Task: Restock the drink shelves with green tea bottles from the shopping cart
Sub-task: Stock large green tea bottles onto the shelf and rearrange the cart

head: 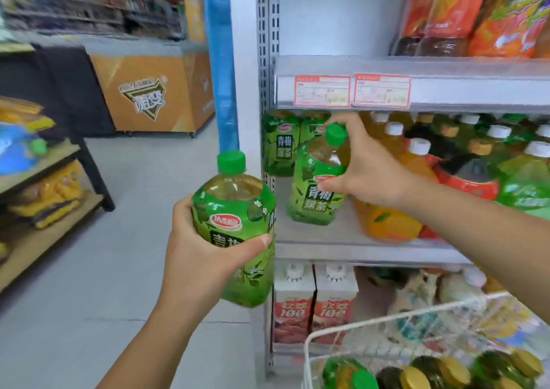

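My left hand grips a green tea bottle with a green cap, held upright in front of the shelf post. My right hand holds a second green tea bottle by its neck and cap; the bottle is tilted, its base on or just above the middle shelf at the left end. Two more green tea bottles stand behind it at the back. The white wire shopping cart at the lower right holds more bottles.
Orange and dark drink bottles fill the middle shelf to the right. White cartons stand on the shelf below. Red bottles sit on the top shelf. A grey perforated upright bounds the shelf's left side. A snack rack stands across the aisle.
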Demonstrator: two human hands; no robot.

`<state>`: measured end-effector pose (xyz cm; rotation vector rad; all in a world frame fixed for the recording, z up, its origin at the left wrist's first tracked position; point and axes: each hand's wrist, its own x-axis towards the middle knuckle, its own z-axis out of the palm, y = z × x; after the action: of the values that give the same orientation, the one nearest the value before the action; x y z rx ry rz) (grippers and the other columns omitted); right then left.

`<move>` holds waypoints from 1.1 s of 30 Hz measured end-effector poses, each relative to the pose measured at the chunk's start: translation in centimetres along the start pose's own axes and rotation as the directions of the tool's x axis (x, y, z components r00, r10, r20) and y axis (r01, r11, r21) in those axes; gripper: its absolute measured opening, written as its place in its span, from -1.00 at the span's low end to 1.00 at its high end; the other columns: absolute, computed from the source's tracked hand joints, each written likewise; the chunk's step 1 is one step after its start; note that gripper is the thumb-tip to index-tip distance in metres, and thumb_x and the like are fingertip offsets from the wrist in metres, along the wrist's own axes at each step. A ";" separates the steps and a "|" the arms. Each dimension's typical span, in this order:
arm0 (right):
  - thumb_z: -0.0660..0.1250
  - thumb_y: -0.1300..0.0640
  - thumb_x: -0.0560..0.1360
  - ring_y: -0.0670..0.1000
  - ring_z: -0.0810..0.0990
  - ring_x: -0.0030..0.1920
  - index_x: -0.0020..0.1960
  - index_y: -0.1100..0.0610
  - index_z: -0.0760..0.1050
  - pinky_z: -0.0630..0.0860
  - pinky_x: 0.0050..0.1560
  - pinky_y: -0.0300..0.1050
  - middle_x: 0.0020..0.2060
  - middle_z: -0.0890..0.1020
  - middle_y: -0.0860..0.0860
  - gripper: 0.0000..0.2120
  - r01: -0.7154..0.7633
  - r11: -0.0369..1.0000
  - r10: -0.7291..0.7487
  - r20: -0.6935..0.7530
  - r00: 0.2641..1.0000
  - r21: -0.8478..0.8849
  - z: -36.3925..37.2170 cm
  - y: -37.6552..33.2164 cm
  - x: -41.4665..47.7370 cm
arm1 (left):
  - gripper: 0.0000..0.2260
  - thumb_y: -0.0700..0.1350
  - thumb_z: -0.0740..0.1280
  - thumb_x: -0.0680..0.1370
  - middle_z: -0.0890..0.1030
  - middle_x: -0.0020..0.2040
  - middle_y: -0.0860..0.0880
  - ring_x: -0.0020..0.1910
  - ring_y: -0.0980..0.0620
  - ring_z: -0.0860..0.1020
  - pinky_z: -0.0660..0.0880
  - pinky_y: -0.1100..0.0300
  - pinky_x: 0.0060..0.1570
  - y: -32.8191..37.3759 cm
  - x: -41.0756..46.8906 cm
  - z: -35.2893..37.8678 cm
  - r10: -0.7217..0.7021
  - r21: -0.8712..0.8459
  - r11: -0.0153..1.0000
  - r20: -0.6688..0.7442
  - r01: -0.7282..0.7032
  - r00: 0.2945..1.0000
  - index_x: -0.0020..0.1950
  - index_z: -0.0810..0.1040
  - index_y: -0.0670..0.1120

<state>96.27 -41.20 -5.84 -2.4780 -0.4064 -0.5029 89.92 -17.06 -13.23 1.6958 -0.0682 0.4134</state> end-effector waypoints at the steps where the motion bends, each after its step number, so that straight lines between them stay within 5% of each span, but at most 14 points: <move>1: 0.61 0.17 0.23 0.10 0.56 -0.02 0.32 -0.01 0.15 0.44 0.00 -0.10 0.04 0.51 0.04 -0.15 -0.014 1.000 0.014 0.026 1.000 -0.004 0.8 0.6 1.2 | -0.29 -0.12 0.70 0.09 0.60 -0.02 0.19 -0.11 0.36 0.58 0.46 0.51 -0.27 -0.2 0.1 -0.1 0.000 0.002 1.000 -0.011 0.000 1.000 0.05 0.39 0.22; 5: 0.61 0.21 0.23 0.12 0.60 0.04 0.38 -0.08 0.10 0.54 0.11 0.02 0.10 0.54 0.09 -0.07 -0.107 0.991 0.096 0.130 0.987 0.082 3.6 3.1 5.1 | -0.31 -0.10 0.68 0.11 0.59 0.00 0.19 -0.10 0.36 0.57 0.46 0.52 -0.25 -0.6 0.7 -0.1 0.000 0.019 1.000 -0.033 0.000 0.999 0.07 0.38 0.21; 11: 0.56 0.23 0.31 -0.08 0.36 0.28 0.52 0.12 0.03 0.30 0.19 -0.35 0.32 0.36 -0.01 -0.03 -0.257 0.899 0.269 0.017 0.963 0.355 6.8 4.4 6.0 | -0.27 -0.06 0.66 0.10 0.60 -0.02 0.17 -0.11 0.36 0.57 0.45 0.52 -0.29 -1.0 1.2 -0.3 -0.019 0.044 0.999 -0.062 0.022 0.998 0.17 0.40 0.12; 15: 0.60 0.17 0.26 -0.01 0.41 0.34 0.54 -0.07 -0.13 0.38 0.36 0.01 0.38 0.40 0.01 0.14 -0.252 0.857 0.322 -0.085 0.943 0.449 11.2 5.7 3.1 | -0.28 -0.08 0.67 0.12 0.60 -0.03 0.16 -0.14 0.39 0.55 0.43 0.45 -0.30 -1.1 1.4 -0.6 -0.033 0.066 0.997 -0.049 0.036 0.998 0.17 0.40 0.12; 22: 0.50 0.10 0.41 -0.10 0.43 0.21 0.51 0.10 0.06 0.32 0.13 -0.37 0.15 0.46 -0.12 -0.15 -0.343 0.829 0.392 -0.021 0.920 0.442 12.5 7.0 6.7 | -0.27 -0.10 0.67 0.12 0.60 -0.01 0.16 -0.12 0.36 0.57 0.46 0.46 -0.29 -1.6 2.6 -0.9 -0.013 0.045 0.999 -0.078 0.016 0.997 0.20 0.41 0.11; 26: 0.52 0.07 0.38 0.05 0.32 0.42 0.55 -0.12 -0.13 0.30 0.42 0.10 0.44 0.34 0.03 0.01 -0.323 0.819 0.400 -0.068 0.914 0.474 15.5 7.3 8.3 | -0.21 -0.07 0.72 0.05 0.60 -0.02 0.17 -0.12 0.35 0.58 0.49 0.44 -0.29 -1.5 3.0 -0.8 -0.001 0.028 1.000 -0.086 0.003 0.996 0.18 0.41 0.13; 33: 0.49 0.09 0.41 0.16 0.30 0.41 0.55 -0.12 -0.16 0.28 0.36 -0.04 0.42 0.20 0.18 -0.01 -0.397 0.820 0.467 -0.084 0.880 0.412 17.0 8.2 10.3 | -0.24 0.05 0.61 0.00 0.61 -0.05 0.24 -0.10 0.31 0.60 0.49 0.35 -0.21 -1.5 3.1 -1.0 -0.022 0.023 0.999 -0.097 0.025 0.995 0.15 0.41 0.22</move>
<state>113.01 -35.91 -18.20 -2.0284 0.1341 -0.4048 92.99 -15.22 -13.55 1.6960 0.0277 0.4799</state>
